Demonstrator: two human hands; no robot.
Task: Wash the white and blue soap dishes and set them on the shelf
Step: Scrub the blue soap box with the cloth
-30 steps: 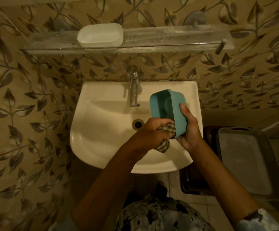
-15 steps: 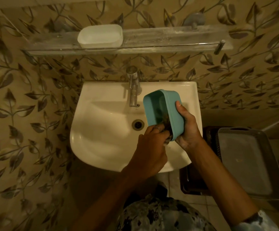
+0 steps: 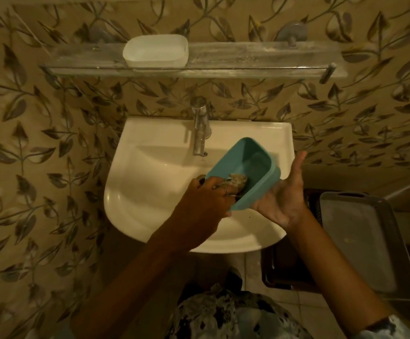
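The blue soap dish [image 3: 243, 165] is tilted over the right half of the white sink [image 3: 150, 187], its hollow facing me. My right hand [image 3: 282, 196] supports it from below on an open palm, fingers spread upward. My left hand [image 3: 204, 204] grips the dish's near rim and presses a checked cloth [image 3: 235, 183] into its inside. The white soap dish [image 3: 155, 51] stands upright on the glass shelf [image 3: 248, 62] above the sink, left of its middle.
A chrome tap [image 3: 200, 126] rises at the back of the sink, just left of the blue dish. A grey tray [image 3: 363, 243] lies on a dark crate [image 3: 280, 272] on the floor at the right. Leaf-patterned tiles cover the wall.
The blue dish has tipped from standing on edge to lying flatter, hollow toward me. My right hand went from gripping its side to an open palm beneath it. My left hand pushed the cloth inside.
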